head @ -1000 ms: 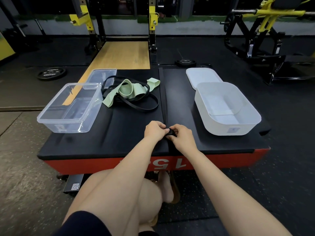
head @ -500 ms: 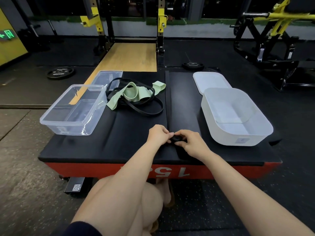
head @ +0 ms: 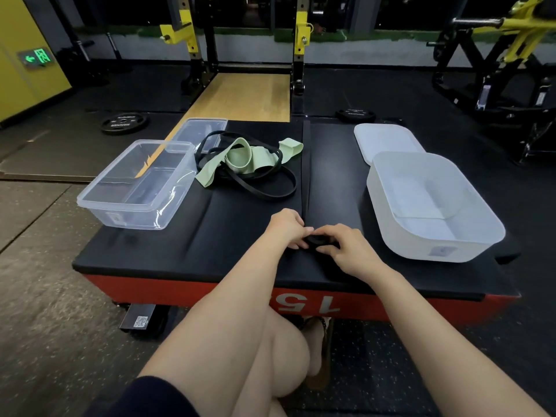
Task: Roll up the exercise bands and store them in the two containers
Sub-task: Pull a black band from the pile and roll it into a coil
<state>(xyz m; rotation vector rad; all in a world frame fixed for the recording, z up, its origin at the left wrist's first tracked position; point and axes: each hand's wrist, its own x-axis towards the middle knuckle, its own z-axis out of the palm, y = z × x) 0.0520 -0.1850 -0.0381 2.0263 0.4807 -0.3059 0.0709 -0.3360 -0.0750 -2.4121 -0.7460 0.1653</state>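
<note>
**Desk:** What step is in hand?

**Photographer:** Rolling. At the near edge of the black padded platform [head: 186, 245], the left hand [head: 285, 225] and the right hand [head: 346, 251] meet over a small black band coil [head: 319, 240]. Both sets of fingers are curled and pinched on it, fingertips close together. The band's free length runs away along the platform's centre seam, though black on black makes it hard to trace.

**Desk:** And the rest of the bands?

**Photographer:** A tangle sits at the far middle of the platform: a pale green band [head: 249, 159] lying among loose black band loops [head: 264, 188]. Neither container holds a band that I can see. The clear plastic container [head: 135, 188] is on the left, its clear lid [head: 200, 133] behind it; the white container [head: 433, 203] is on the right, its white lid [head: 388, 139] behind it.

**Desk:** Next move?

**Photographer:** By my reading, more winding while keeping the coil tight, then a carry to one container without letting it spring open.

**Desk:** Any writing?

**Photographer:** White numerals "15", upside down, on the platform's red front. A green exit sign [head: 37, 57] at far left. Container labels and a small code sticker underneath are too small to read.
</note>
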